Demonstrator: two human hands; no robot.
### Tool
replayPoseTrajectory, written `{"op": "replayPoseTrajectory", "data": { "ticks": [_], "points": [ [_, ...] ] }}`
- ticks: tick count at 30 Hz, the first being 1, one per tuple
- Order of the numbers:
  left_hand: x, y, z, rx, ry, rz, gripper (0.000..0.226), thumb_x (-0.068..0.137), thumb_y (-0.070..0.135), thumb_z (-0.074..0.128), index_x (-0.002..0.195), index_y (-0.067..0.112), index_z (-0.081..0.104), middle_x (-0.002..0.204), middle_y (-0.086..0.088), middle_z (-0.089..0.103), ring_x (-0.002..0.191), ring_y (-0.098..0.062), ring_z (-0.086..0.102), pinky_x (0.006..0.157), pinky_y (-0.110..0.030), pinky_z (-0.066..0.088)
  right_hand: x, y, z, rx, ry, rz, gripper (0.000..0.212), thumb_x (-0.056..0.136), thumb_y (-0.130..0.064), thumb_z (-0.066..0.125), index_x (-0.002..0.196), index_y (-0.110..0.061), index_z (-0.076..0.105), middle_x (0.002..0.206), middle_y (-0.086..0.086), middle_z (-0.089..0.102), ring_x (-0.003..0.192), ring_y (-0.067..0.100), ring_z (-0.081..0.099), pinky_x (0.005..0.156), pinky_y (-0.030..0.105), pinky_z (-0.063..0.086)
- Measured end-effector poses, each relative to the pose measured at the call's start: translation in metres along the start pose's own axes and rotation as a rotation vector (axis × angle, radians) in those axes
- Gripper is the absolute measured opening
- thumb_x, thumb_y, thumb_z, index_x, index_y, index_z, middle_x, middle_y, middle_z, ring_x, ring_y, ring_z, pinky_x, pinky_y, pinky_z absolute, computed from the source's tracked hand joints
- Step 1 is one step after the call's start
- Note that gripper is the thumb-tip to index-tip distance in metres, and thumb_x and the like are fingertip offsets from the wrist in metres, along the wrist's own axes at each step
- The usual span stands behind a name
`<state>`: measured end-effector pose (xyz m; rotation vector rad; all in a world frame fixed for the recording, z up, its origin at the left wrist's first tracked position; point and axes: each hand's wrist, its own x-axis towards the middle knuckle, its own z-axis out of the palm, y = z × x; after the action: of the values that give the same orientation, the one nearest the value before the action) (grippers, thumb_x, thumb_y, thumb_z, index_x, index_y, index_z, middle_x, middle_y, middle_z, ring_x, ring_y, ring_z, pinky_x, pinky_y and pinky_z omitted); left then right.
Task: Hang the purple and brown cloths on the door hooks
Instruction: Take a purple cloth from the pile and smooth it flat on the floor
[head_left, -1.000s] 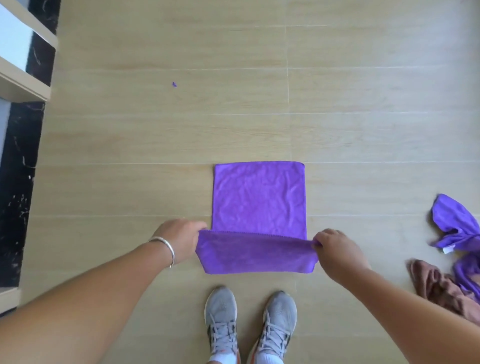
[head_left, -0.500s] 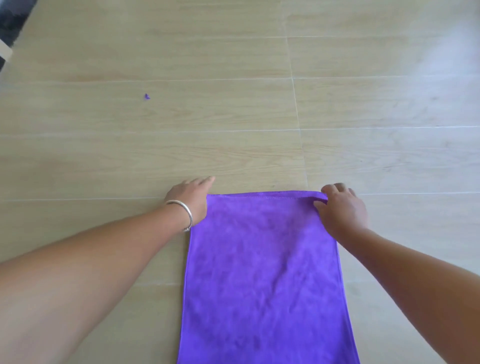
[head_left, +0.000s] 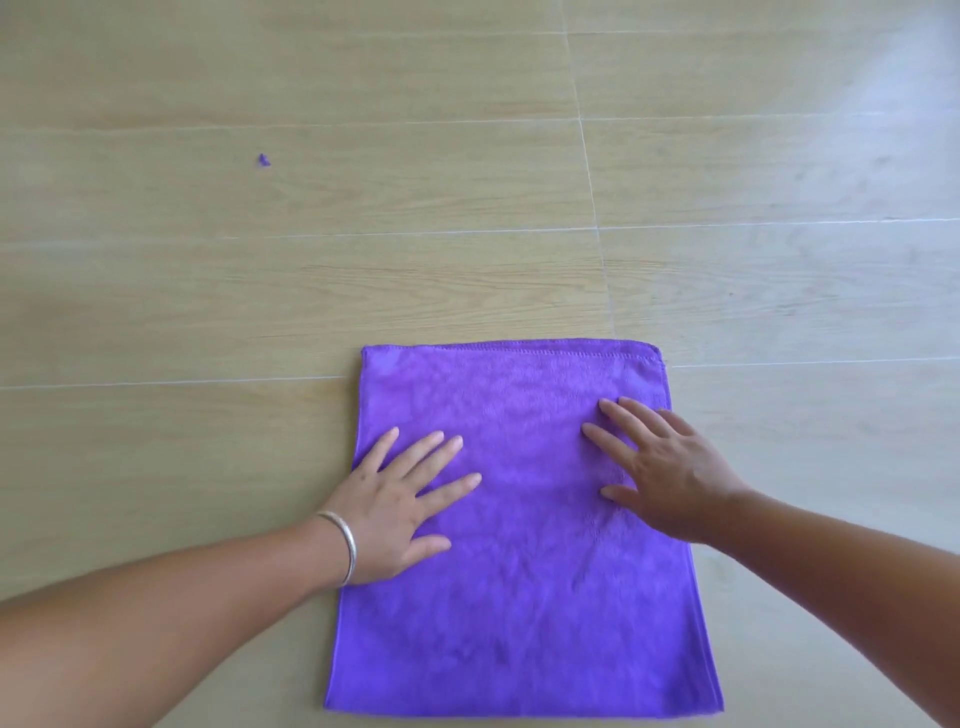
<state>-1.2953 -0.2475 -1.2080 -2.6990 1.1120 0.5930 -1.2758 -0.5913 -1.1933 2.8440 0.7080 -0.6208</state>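
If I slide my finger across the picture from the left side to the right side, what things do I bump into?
Purple scrap on the floor → bracelet → left hand → right hand. Both hands rest flat on the purple cloth, which stretches under them, so it has no single place in the order.

Both arms reach forward and down. Left hand (head_left: 395, 506) lies flat, fingers spread, palm down. Right hand (head_left: 670, 467) is flat too, fingers spread and pointing up-left. Neither grip curls on anything.
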Motion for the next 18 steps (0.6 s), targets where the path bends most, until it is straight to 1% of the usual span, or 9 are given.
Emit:
{"op": "replayPoseTrajectory", "data": {
  "ticks": [1, 3, 6, 8, 9, 11, 12, 15, 18],
  "points": [
    [0.008, -0.009, -0.001, 0.007, 0.001, -0.038, 0.072, 0.091, 0.069, 0.015, 0.144, 0.044, -0.026, 0.155, -0.001, -0.031, 0.147, -0.025, -0.019, 0.115, -0.056, -0.011, 0.010, 0.003, -0.004, -0.016, -0.013, 0.044, 0.072, 0.093, -0.064, 0.032, 0.153, -0.032, 0.007, 0.162, 0.002, 0.001, 0.149, 0.020, 0.002, 0.118, 0.041, 0.011],
    [0.023, -0.021, -0.008, 0.045, -0.002, -0.075, 0.072, 0.092, 0.069, 0.014, 0.139, 0.043, -0.035, 0.150, 0.000, -0.039, 0.146, -0.023, -0.023, 0.114, -0.055, -0.012, 0.024, 0.004, -0.010, -0.039, -0.004, 0.113, 0.071, 0.095, -0.061, 0.029, 0.153, -0.030, 0.002, 0.162, 0.002, -0.002, 0.148, 0.020, -0.003, 0.118, 0.041, 0.007],
    [0.029, -0.019, -0.016, 0.078, -0.024, -0.081, 0.072, 0.096, 0.063, 0.018, 0.142, 0.037, -0.031, 0.156, -0.003, -0.030, 0.147, -0.022, -0.020, 0.115, -0.054, -0.008, 0.023, -0.014, -0.015, 0.033, 0.011, 0.102, 0.068, 0.097, -0.053, 0.034, 0.154, -0.027, 0.009, 0.162, 0.004, 0.004, 0.148, 0.020, 0.003, 0.118, 0.041, 0.010],
    [0.019, -0.007, -0.017, 0.042, -0.030, -0.055, 0.073, 0.096, 0.062, 0.021, 0.147, 0.033, -0.022, 0.160, -0.005, -0.021, 0.148, -0.023, -0.017, 0.116, -0.054, -0.006, 0.003, -0.033, -0.011, 0.083, 0.048, 0.028, 0.069, 0.093, -0.053, 0.045, 0.152, -0.024, 0.023, 0.160, 0.006, 0.016, 0.147, 0.022, 0.017, 0.117, 0.041, 0.018],
    [0.011, 0.001, -0.017, 0.023, -0.021, -0.016, 0.074, 0.095, 0.063, 0.025, 0.152, 0.032, -0.011, 0.162, -0.007, -0.012, 0.149, -0.025, -0.010, 0.117, -0.055, 0.000, -0.010, -0.042, -0.009, 0.094, 0.067, -0.026, 0.071, 0.087, -0.053, 0.055, 0.148, -0.022, 0.035, 0.156, 0.008, 0.028, 0.143, 0.024, 0.029, 0.114, 0.043, 0.027],
    [-0.011, 0.017, -0.016, 0.027, -0.039, 0.078, 0.077, 0.088, 0.066, 0.039, 0.153, 0.027, 0.023, 0.160, -0.011, 0.018, 0.147, -0.028, 0.018, 0.113, -0.059, 0.023, -0.039, -0.058, 0.002, 0.101, 0.095, -0.150, 0.075, 0.074, -0.055, 0.070, 0.137, -0.017, 0.054, 0.146, 0.010, 0.045, 0.133, 0.026, 0.046, 0.106, 0.046, 0.041],
    [-0.022, 0.024, -0.014, 0.027, -0.039, 0.117, 0.078, 0.084, 0.068, 0.044, 0.149, 0.025, 0.036, 0.157, -0.011, 0.029, 0.143, -0.028, 0.030, 0.109, -0.059, 0.032, -0.054, -0.063, 0.008, 0.092, 0.088, -0.206, 0.077, 0.071, -0.057, 0.071, 0.135, -0.016, 0.057, 0.145, 0.011, 0.047, 0.132, 0.026, 0.048, 0.106, 0.048, 0.040],
    [-0.049, 0.037, 0.003, 0.071, -0.048, 0.230, 0.086, 0.078, 0.072, 0.046, 0.145, 0.018, 0.043, 0.154, -0.011, 0.035, 0.141, -0.028, 0.035, 0.106, -0.058, 0.027, -0.085, -0.065, 0.026, 0.046, 0.068, -0.294, 0.083, 0.070, -0.063, 0.064, 0.136, -0.013, 0.055, 0.148, 0.010, 0.044, 0.134, 0.025, 0.044, 0.103, 0.045, 0.028],
    [-0.063, 0.039, 0.013, 0.094, -0.045, 0.242, 0.095, 0.074, 0.075, 0.052, 0.145, 0.012, 0.042, 0.154, -0.012, 0.033, 0.142, -0.027, 0.029, 0.104, -0.057, 0.025, -0.094, -0.060, 0.029, 0.008, 0.058, -0.322, 0.089, 0.068, -0.069, 0.063, 0.135, -0.011, 0.055, 0.147, 0.009, 0.044, 0.134, 0.024, 0.044, 0.102, 0.045, 0.029]
  ]
}}
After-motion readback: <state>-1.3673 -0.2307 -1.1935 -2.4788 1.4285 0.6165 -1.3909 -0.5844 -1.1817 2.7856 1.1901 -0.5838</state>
